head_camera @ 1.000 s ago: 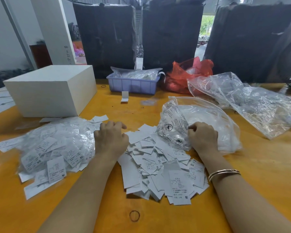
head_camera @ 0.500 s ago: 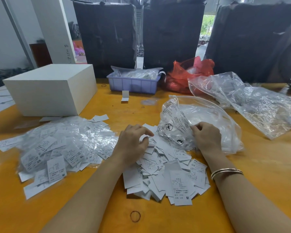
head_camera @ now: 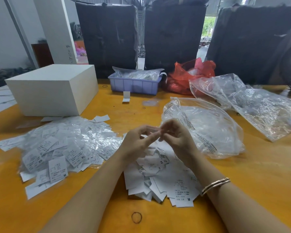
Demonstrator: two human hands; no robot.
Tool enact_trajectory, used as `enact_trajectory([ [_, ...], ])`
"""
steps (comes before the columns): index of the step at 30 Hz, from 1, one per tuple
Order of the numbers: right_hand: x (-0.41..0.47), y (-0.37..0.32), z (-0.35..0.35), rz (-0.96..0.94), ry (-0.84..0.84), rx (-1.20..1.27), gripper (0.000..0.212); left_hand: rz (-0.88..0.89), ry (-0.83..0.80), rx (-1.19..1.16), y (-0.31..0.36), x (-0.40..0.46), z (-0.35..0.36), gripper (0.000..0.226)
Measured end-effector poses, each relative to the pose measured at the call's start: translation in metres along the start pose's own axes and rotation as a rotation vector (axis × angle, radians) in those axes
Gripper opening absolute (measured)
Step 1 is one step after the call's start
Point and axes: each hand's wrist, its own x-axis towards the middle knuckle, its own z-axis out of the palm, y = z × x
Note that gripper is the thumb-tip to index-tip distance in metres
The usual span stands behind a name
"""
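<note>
- Our left hand [head_camera: 138, 143] and right hand [head_camera: 176, 140] meet just above the loose tags [head_camera: 160, 180], fingers half curled and tips touching; blur hides whether they pinch a tag.
- The loose tags lie heaped by the tabletop's [head_camera: 250, 182] near edge, under the hands for quick picking.
- Sleeved tags [head_camera: 65, 145] pile toward the left edge; we judge them finished.
- The clear bag [head_camera: 208, 132] gapes just right of the hands, likely the supply.

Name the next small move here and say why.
Likely slide a single label into a small clear sleeve: the left hand and right hand meet fingertip to fingertip above the loose labels, with sleeved labels heaped to the left. What they pinch is too blurred to tell.
</note>
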Motion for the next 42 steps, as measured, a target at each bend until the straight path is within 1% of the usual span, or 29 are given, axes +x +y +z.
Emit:
enact_trajectory([
  [2,0.000,0.001,0.001,0.015,-0.011,0.025,0.027,-0.022,0.077,-0.109,0.000,0.000,0.000,0.012],
  [4,-0.001,0.004,-0.002,0.021,0.001,-0.034,0.023,-0.048,0.183,-0.219,-0.001,0.001,-0.003,0.008],
  [5,-0.002,0.006,-0.005,0.007,0.001,-0.128,0.022,-0.061,0.231,-0.264,-0.002,0.001,-0.005,0.009],
  [7,-0.003,0.011,-0.011,-0.040,-0.067,-0.430,0.018,-0.077,0.304,-0.319,-0.002,0.003,-0.008,0.010],
  [8,-0.004,0.013,-0.013,-0.054,-0.124,-0.578,0.021,-0.079,0.324,-0.327,-0.002,0.003,-0.008,0.009],
  [10,-0.004,0.017,-0.014,-0.048,-0.226,-0.815,0.036,-0.081,0.346,-0.328,-0.002,0.004,-0.007,0.008],
  [12,-0.004,0.017,-0.009,-0.035,-0.278,-1.005,0.045,-0.091,0.355,-0.324,-0.004,0.004,-0.005,0.009],
  [15,-0.002,0.015,0.004,-0.023,-0.250,-1.154,0.040,-0.105,0.361,-0.262,-0.009,0.004,-0.004,0.014],
  [18,-0.002,0.012,0.012,-0.048,-0.173,-1.173,0.036,-0.116,0.369,-0.237,-0.010,0.006,-0.003,0.013],
  [22,-0.001,0.010,0.009,-0.047,-0.118,-1.041,0.032,-0.116,0.390,-0.227,-0.011,0.007,-0.004,0.003],
  [26,0.000,0.004,0.002,-0.040,-0.111,-0.938,0.025,-0.112,0.394,-0.236,-0.010,0.007,-0.004,0.010],
  [28,0.000,0.003,-0.001,-0.034,-0.134,-0.960,0.027,-0.108,0.393,-0.259,-0.010,0.007,-0.004,0.012],
  [32,0.000,0.003,-0.006,-0.007,-0.134,-0.955,0.013,-0.078,0.347,-0.259,-0.011,0.006,-0.002,0.018],
  [33,0.000,0.003,-0.007,-0.001,-0.122,-0.958,0.014,-0.071,0.343,-0.241,-0.011,0.006,-0.002,0.017],
  [37,-0.002,0.006,-0.008,-0.048,-0.034,-0.960,0.026,-0.039,0.351,-0.163,-0.010,0.004,-0.002,0.005],
  [39,-0.004,0.007,-0.009,-0.115,0.013,-0.982,0.030,-0.029,0.335,-0.132,-0.011,0.004,-0.001,0.008],
  [41,-0.004,0.006,-0.010,-0.207,0.114,-0.952,0.025,-0.020,0.313,-0.105,-0.011,0.004,0.000,0.011],
  [42,-0.002,0.005,-0.011,-0.240,0.177,-0.896,0.021,-0.018,0.305,-0.101,-0.011,0.004,0.000,0.010],
])
